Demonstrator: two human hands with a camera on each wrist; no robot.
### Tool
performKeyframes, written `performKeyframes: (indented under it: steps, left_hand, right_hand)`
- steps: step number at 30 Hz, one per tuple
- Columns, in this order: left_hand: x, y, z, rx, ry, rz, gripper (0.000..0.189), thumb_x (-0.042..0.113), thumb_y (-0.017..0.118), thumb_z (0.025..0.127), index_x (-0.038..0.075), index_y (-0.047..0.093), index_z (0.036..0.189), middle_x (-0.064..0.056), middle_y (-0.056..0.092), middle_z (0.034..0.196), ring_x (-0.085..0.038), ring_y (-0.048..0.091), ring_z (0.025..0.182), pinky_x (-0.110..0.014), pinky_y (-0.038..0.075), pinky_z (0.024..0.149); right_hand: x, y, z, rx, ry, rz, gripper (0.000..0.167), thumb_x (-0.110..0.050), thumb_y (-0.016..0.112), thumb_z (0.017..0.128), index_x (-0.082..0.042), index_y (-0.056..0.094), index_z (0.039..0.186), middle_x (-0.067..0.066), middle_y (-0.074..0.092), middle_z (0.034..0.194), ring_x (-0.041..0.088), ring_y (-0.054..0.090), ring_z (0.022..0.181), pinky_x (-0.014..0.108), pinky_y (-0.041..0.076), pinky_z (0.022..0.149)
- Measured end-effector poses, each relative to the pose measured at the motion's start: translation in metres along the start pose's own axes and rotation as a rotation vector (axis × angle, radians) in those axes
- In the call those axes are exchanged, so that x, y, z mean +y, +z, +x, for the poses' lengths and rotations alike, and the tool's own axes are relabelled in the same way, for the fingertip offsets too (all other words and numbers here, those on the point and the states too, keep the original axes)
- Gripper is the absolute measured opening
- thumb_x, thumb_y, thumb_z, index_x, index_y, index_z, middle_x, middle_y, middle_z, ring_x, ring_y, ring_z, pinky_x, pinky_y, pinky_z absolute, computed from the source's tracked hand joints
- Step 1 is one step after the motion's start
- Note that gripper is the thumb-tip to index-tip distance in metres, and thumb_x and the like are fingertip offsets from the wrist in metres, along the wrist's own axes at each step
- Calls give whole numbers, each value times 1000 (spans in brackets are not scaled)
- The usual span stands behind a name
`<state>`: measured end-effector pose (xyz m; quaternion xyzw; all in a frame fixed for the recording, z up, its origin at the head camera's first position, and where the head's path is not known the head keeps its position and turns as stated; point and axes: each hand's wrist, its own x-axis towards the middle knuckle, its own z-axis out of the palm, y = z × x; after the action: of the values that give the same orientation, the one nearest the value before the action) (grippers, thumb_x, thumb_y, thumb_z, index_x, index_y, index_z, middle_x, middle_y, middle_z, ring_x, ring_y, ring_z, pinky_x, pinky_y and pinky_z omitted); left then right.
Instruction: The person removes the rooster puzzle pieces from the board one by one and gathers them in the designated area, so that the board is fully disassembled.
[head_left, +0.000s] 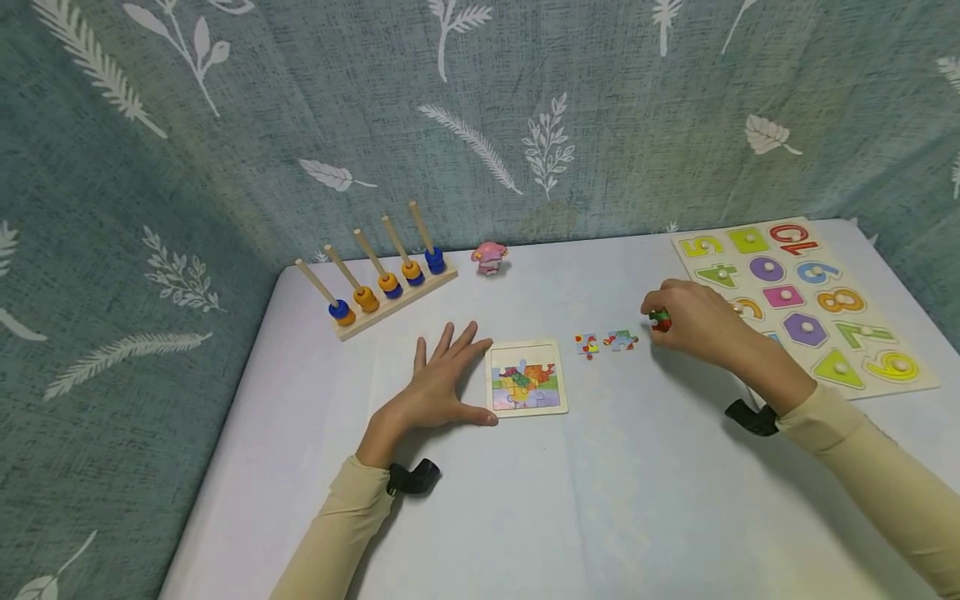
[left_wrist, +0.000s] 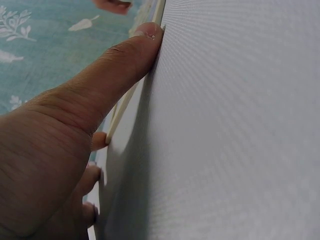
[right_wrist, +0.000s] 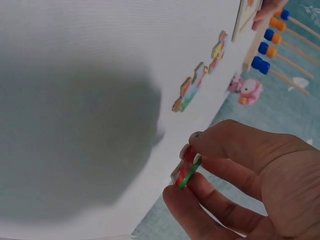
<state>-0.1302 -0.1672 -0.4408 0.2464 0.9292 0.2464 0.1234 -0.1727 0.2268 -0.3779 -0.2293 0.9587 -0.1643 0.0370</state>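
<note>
A small square jigsaw board point(head_left: 527, 342) lies on the white table, its lower part filled with joined pieces. My left hand point(head_left: 438, 387) is spread beside it, with the thumb at the near left corner and the index fingertip at the far left one. In the left wrist view the thumb point(left_wrist: 125, 60) lies along the board's edge. My right hand point(head_left: 697, 321) pinches a red and green puzzle piece point(right_wrist: 186, 167) between thumb and fingers above the table. Two loose puzzle pieces, one yellow and red point(head_left: 588, 346), one bluish point(head_left: 621, 340), lie between board and right hand.
A wooden peg rack point(head_left: 397, 304) with blue and orange beads stands at the back left. Near the back edge is a pink figurine point(head_left: 489, 257). A number and shape board point(head_left: 813, 304) lies at the right, partly under the right forearm. Patterned cloth point(head_left: 480, 108) hangs behind.
</note>
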Motion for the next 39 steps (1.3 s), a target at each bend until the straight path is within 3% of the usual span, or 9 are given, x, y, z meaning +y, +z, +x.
performKeyframes:
  steps: [6,25,39]
  left_hand:
    - [0,1,0,0,0,-5,114,60,86,67,23,30,159,-1,4,168,-32,-10,152,-63,-17,110]
    - [2,0,0,-10,-16,-2,113,59,87,68,23,30,159,-2,5,168,-31,-11,152,-62,-18,111]
    - [1,1,0,-2,-7,-6,113,59,87,68,23,30,159,-2,4,168,-31,-11,152,-63,-18,111]
  right_hand:
    - [3,7,2,-18,0,-4,27,-6,80,77,1,72,102,12,65,93,24,56,78,44,48,71]
    - [4,19,1,-38,-45,10,21,-3,80,77,-2,75,97,9,64,88,23,57,78,44,48,72]
    - [5,19,-1,-56,-69,-7,24,-6,81,79,-2,75,101,8,65,92,22,57,79,45,50,74]
